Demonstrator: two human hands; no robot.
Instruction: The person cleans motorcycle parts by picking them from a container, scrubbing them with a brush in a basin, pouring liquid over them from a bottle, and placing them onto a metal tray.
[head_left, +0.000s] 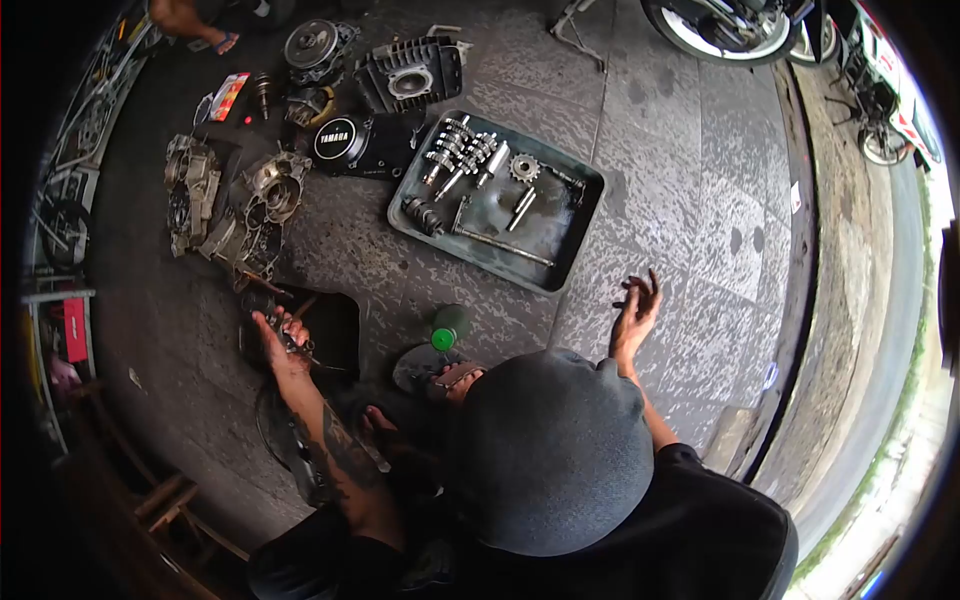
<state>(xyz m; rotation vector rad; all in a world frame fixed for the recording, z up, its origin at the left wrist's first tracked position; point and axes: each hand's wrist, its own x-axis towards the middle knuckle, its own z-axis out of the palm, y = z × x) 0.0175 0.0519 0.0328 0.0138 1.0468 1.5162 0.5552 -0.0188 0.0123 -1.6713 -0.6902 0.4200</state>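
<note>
My left hand (284, 338) is closed around a small dark metal engine part, its exact kind unclear, above a black open container (335, 325). To the right, my right hand (637, 312) is raised over the floor tiles with its dirty fingers apart and nothing in them. Between the hands, a green bottle (450, 327) with a bright green cap stands near a foot. Ahead lies a grey-green tray (590, 225) holding gear shafts (462, 155), a sprocket (524, 168), short pins (521, 209) and a long thin rod (505, 247).
Left of the tray lie a black Yamaha engine cover (370, 145), a finned cylinder block (410, 75) and opened crankcase halves (275, 190). A motorcycle wheel (720, 35) stands at the top right. Another person's foot (226, 42) shows at top left. A kerb edge runs along the right.
</note>
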